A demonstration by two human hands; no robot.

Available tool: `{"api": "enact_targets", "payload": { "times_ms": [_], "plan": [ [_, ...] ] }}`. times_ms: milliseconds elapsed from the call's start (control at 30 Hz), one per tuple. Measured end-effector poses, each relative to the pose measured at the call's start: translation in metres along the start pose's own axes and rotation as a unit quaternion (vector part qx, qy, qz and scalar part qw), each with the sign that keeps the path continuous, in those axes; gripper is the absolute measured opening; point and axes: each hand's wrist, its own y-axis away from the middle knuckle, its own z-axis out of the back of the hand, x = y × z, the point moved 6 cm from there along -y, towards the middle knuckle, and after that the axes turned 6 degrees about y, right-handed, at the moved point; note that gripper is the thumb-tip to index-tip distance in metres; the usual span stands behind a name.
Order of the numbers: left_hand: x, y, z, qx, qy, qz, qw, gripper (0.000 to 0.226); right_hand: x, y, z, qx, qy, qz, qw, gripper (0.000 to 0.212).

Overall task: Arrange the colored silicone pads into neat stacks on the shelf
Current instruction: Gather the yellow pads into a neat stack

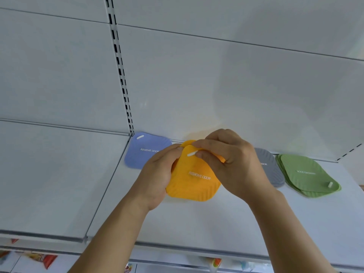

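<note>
A white shelf [197, 223] spans the view, backed by pale wall panels [216, 85] and a slotted upright rail [122, 75] that meets the shelf at its rear left.

Both forearms reach up from the bottom edge to the middle of the shelf. The right hand [232, 162] comes over from the right, its fingers curled and its thumb and forefinger pinching the top corner of the orange pads [194, 178], just beside a small white tab. The left hand [157, 174] grips the same pads from the left edge, thumb on top near the upper corner and the other fingers tucked behind. The orange pads are held between the two hands just above or on the shelf; which, one cannot tell. The top one reads "REMOVE ODOR", and a second orange edge shows behind it.

A stack of green pads [307, 174] lies at the far right of the shelf, slightly fanned. A blue pad [145, 152] lies flat at the rear left, beside the rail's foot. A grey pad [269, 170] lies between the right hand and the green stack, partly hidden by the wrist.

Colourful packets [43, 260] show blurred below the shelf's front lip.
</note>
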Motion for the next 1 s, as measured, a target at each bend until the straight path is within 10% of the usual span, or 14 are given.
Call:
{"api": "enact_targets", "payload": {
  "times_ms": [433,700,1000],
  "plan": [
    [-0.019,0.009,0.002,-0.063,-0.097,-0.112,0.987,0.037,-0.05,0.03,0.005,-0.08,0.065,-0.179,0.978,0.022],
    [-0.017,-0.001,0.023,-0.106,-0.071,-0.125,0.984,0.036,-0.08,0.074,-0.043,0.144,0.21,-0.352,0.901,0.031],
    [-0.009,-0.002,0.033,-0.13,-0.07,-0.115,0.982,0.02,-0.079,0.08,-0.061,0.075,0.103,-0.425,0.896,0.051]
  ]
}}
